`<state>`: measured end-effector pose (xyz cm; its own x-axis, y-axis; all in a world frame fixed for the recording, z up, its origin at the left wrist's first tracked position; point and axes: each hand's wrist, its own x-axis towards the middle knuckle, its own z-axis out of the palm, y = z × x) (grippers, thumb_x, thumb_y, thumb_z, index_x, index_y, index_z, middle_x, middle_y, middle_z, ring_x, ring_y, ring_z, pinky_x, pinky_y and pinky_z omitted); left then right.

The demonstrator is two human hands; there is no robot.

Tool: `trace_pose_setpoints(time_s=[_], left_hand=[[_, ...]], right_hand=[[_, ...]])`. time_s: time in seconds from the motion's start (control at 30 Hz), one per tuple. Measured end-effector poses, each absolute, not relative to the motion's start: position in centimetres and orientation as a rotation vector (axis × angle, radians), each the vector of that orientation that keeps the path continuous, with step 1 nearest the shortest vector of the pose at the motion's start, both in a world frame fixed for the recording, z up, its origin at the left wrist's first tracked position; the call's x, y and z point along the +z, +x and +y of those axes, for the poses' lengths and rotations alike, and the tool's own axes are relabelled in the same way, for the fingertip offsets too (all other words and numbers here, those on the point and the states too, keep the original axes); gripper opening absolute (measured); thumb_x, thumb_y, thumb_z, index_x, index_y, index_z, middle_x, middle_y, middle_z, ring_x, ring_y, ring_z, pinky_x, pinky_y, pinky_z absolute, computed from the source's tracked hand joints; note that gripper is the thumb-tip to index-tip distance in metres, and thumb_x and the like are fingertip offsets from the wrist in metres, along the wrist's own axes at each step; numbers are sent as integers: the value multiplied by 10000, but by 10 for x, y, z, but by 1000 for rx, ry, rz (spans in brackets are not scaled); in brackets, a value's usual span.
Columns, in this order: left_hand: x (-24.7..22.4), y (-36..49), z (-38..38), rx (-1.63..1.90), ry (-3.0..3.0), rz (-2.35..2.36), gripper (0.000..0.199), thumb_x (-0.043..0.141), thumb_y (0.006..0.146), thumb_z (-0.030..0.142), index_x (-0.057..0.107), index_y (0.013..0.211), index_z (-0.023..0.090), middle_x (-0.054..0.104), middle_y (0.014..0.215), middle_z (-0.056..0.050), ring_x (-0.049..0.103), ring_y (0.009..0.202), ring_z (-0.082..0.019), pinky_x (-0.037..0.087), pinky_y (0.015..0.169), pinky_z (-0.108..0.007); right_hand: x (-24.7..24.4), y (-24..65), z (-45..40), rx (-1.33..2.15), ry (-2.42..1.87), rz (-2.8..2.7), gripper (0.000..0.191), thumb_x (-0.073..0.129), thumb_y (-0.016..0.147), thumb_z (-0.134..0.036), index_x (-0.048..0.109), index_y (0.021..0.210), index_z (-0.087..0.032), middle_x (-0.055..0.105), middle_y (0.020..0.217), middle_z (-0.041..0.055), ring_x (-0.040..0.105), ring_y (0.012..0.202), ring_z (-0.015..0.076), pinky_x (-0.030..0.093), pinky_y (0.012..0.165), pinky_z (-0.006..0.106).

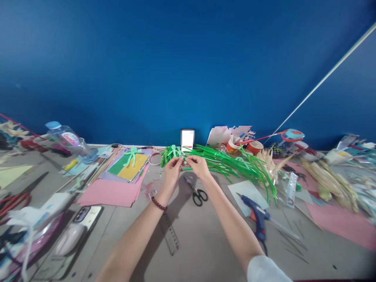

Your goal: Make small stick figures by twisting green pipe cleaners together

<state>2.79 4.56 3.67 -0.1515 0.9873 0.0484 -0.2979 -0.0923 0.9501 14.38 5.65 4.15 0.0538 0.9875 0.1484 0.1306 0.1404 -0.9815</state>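
My left hand (173,169), with a dark red bead bracelet (159,203) at the wrist, and my right hand (199,166) meet over the table, fingertips close together. Between them, both pinch a small green piece (185,161), mostly covered by the fingers; its exact kind is too small to tell. Just behind the left hand are pale green figure-like shapes (174,151). A bundle of long green stems (229,159) spreads to the right, behind the right hand. Below the hands lies a pair of black-handled scissors (197,194).
A lit phone (187,138) stands against the blue wall. A clear ruler (170,234) lies beneath my left forearm. Right of my right arm rests a blue glue gun (257,215). Pink paper sheets (110,192), a plastic bottle (67,137) and another phone (91,215) are left.
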Motion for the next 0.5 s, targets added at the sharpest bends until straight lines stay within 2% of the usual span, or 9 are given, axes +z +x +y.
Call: trace_pose_setpoints(time_s=[0.1, 0.2, 0.37, 0.5], left_hand=[[39, 23, 47, 1406, 964, 1041, 247, 693, 658, 424, 637, 718, 191, 620, 707, -22, 562, 629, -137, 409, 532, -250], [41, 19, 49, 1364, 1030, 1062, 252, 681, 684, 431, 655, 718, 183, 629, 712, -36, 563, 634, -142, 412, 533, -259], [36, 15, 55, 1351, 1080, 1112, 262, 735, 629, 391, 690, 771, 175, 643, 744, -34, 563, 666, -143, 427, 561, -250], [32, 12, 60, 1459, 942, 1135, 269, 745, 606, 394, 673, 737, 171, 620, 703, -17, 540, 631, -125, 412, 547, -237]], right_hand=[[43, 147, 57, 1029, -1240, -1317, 214, 597, 700, -362, 679, 719, -165, 647, 620, 10, 521, 541, 126, 421, 527, 234], [44, 152, 58, 1077, -1250, -1341, 245, 601, 696, -385, 697, 749, -166, 664, 658, 14, 530, 547, 124, 411, 496, 223], [42, 154, 59, 1153, -1261, -1376, 279, 610, 702, -396, 720, 825, -171, 683, 712, 23, 545, 571, 126, 399, 459, 205], [38, 155, 61, 1187, -1280, -1401, 236, 611, 719, -371, 730, 789, -180, 686, 716, 21, 548, 567, 121, 401, 443, 196]])
